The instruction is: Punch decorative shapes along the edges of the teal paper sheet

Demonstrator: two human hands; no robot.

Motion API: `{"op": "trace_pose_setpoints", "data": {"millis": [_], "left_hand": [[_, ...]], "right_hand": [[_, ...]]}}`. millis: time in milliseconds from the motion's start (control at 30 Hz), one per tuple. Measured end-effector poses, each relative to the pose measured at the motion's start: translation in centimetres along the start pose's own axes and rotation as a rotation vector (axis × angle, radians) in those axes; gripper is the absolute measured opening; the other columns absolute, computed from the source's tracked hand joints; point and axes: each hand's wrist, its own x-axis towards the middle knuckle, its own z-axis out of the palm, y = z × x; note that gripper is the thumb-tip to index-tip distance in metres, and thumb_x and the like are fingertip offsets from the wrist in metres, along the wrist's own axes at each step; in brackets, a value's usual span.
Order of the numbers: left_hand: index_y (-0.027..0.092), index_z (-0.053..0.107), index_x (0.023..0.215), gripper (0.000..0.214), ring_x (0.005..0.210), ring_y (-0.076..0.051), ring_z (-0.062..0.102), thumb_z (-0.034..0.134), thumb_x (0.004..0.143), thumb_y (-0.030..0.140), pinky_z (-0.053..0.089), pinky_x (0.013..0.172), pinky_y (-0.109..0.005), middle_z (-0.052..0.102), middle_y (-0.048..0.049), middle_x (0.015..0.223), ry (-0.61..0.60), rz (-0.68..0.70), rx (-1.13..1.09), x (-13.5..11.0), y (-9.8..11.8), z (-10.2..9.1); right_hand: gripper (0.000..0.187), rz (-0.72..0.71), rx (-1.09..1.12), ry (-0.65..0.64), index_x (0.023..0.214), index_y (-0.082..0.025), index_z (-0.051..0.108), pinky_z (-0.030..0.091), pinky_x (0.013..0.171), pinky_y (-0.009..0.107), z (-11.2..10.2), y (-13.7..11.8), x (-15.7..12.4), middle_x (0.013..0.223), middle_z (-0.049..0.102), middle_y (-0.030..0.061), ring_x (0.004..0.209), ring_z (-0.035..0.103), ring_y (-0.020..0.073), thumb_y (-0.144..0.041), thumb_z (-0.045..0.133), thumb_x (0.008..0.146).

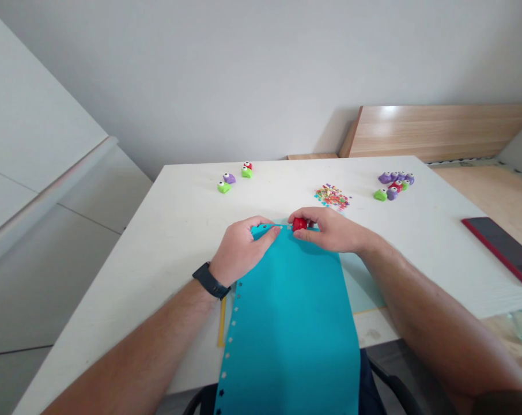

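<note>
A long blue sheet (295,311) lies over the table and hangs off its front edge. Small star-shaped holes run down its left edge and along part of its far edge. My left hand (246,245) pinches the sheet's far left corner, thumb on top. At the far edge, my right hand (324,229) grips a small red craft punch (299,224), which sits on the sheet's rim. Whether the punch is pressed down cannot be seen. Behind it lies a pile of tiny multicoloured paper cut-outs (332,196).
More punches with googly eyes stand at the back: a green one (223,187) and a purple one (229,178) on the left, and several around a purple punch (392,193) on the right. A dark phone with a red edge (505,248) lies far right. Yellow strips (222,323) show beneath the sheet.
</note>
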Motion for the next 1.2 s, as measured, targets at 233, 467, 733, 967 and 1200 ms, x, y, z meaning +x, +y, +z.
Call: {"op": "trace_pose_setpoints", "data": {"millis": [233, 467, 733, 967, 1200], "left_hand": [[0.024, 0.075, 0.093, 0.031, 0.087, -0.019, 0.069, 0.063, 0.090, 0.053, 0.048, 0.077, -0.028, 0.077, 0.0020, 0.093, 0.009, -0.007, 0.007, 0.0, 0.0, -0.1], [0.025, 0.075, 0.094, 0.029, 0.088, -0.018, 0.069, 0.065, 0.089, 0.052, 0.048, 0.078, -0.028, 0.077, 0.0030, 0.094, 0.011, -0.018, 0.005, 0.1, -0.1, 0.0], [0.024, 0.075, 0.092, 0.030, 0.086, -0.019, 0.068, 0.064, 0.090, 0.052, 0.047, 0.076, -0.028, 0.076, 0.0024, 0.092, 0.015, 0.003, 0.013, 0.0, 0.0, -0.1], [0.023, 0.075, 0.092, 0.031, 0.084, -0.019, 0.068, 0.064, 0.090, 0.052, 0.047, 0.076, -0.028, 0.077, 0.0019, 0.091, 0.016, 0.006, 0.020, -0.1, 0.1, -0.2], [0.024, 0.075, 0.094, 0.031, 0.084, -0.019, 0.068, 0.063, 0.090, 0.053, 0.046, 0.074, -0.028, 0.077, 0.0023, 0.093, 0.017, 0.014, 0.033, 0.0, 0.0, -0.1]], "right_hand": [[0.032, 0.054, 0.064, 0.070, 0.117, -0.016, 0.067, 0.046, 0.079, 0.028, -0.4, 0.2, 0.1, 0.100, 0.071, 0.0047, 0.086, 0.061, 0.0161, -0.034, 0.061, 0.091], [0.033, 0.107, 0.107, 0.120, 0.115, -0.018, 0.068, 0.044, 0.071, 0.028, -0.5, 0.8, 0.3, 0.090, 0.068, 0.0030, 0.080, 0.059, 0.0159, -0.040, 0.059, 0.093], [0.037, 0.217, -0.031, 0.303, 0.107, -0.019, 0.069, 0.039, 0.068, 0.029, -0.9, 1.6, 0.6, 0.085, 0.067, 0.0032, 0.075, 0.056, 0.0158, -0.049, 0.052, 0.095], [0.042, 0.453, -0.068, 0.502, 0.095, -0.019, 0.069, 0.034, 0.063, 0.030, -1.7, 2.8, 0.8, 0.078, 0.065, 0.0029, 0.068, 0.052, 0.0154, -0.057, 0.051, 0.092], [0.049, 0.423, -0.019, 0.489, 0.087, -0.018, 0.069, 0.033, 0.062, 0.029, -1.7, 3.4, 0.8, 0.077, 0.065, 0.0030, 0.070, 0.052, 0.0155, -0.062, 0.051, 0.091]]}}
